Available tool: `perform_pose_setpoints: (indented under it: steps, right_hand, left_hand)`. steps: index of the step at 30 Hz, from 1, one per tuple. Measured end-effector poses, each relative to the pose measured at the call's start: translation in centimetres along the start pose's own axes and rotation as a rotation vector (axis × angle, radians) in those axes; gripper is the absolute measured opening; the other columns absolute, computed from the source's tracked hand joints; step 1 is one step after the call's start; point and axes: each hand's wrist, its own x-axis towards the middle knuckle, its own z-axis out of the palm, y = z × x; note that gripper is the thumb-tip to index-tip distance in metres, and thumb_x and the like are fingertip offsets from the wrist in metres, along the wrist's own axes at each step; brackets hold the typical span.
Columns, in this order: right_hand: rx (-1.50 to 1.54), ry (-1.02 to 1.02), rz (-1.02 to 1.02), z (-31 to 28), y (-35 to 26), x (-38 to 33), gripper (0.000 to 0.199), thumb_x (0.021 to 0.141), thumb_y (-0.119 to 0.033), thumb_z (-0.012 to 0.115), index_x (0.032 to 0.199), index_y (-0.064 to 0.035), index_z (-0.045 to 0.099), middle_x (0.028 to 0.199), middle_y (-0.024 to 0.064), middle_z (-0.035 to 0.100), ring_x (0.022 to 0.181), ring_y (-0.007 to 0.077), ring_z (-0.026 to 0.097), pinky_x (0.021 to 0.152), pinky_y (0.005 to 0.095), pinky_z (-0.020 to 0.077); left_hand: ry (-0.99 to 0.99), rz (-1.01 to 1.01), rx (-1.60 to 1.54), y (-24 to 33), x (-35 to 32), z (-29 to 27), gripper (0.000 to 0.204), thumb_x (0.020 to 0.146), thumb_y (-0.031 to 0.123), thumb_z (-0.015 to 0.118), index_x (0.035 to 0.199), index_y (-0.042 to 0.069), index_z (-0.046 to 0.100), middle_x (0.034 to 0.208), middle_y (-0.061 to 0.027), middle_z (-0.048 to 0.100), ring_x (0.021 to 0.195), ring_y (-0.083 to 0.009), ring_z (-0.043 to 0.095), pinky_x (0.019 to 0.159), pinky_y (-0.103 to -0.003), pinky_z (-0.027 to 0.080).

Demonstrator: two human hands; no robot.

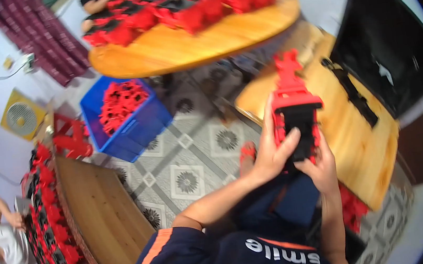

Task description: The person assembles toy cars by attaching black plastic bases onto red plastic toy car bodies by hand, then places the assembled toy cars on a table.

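Observation:
Both my hands hold a red and black plastic assembly (299, 118) over the near edge of the wooden side table. It has a red frame and a wide red crosspiece around a black middle panel. My left hand (273, 151) grips its left side, thumb lying on the black panel. My right hand (321, 167) closes around its lower right corner, fingertips at the bottom of the panel. A narrower red part (288, 67) shows just beyond its far end; whether it is joined on I cannot tell.
A long black strap-like object (351, 91) lies on the wooden side table (369, 165). Ahead, an oval table (175, 49) carries rows of similar pieces, with a person behind. A blue bin (135, 136) holds red parts. At left, another person works beside more pieces (49, 231).

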Motion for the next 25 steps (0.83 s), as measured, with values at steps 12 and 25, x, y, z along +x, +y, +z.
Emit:
perform_pose_setpoints:
  steps: [12,25]
  right_hand:
    - [-0.020,0.167,0.232,-2.0,1.5,-0.8,0.041,0.094,-0.012,0.064,0.131,0.0032,0.054,0.119,0.0121,0.064,0.111,0.0167,0.059,0.093,0.0266,0.0463]
    - [-1.364,0.841,0.049,-12.7,5.2,12.0,0.073,0.088,-0.027,0.069,0.149,-0.0112,0.033,0.148,0.0191,0.039,0.138,0.0361,0.035,0.113,0.0516,0.0289]
  left_hand:
    - [0.739,-0.060,-0.017,5.1,28.9,-33.3,0.014,0.083,0.006,0.065,0.097,0.006,0.064,0.095,-0.0067,0.064,0.094,-0.0211,0.061,0.087,-0.034,0.051]
    - [0.570,0.576,0.937,1.1,13.0,-7.9,0.078,0.090,0.031,0.067,0.144,-0.008,0.026,0.146,-0.0224,0.032,0.132,-0.0363,0.034,0.112,-0.045,0.025]
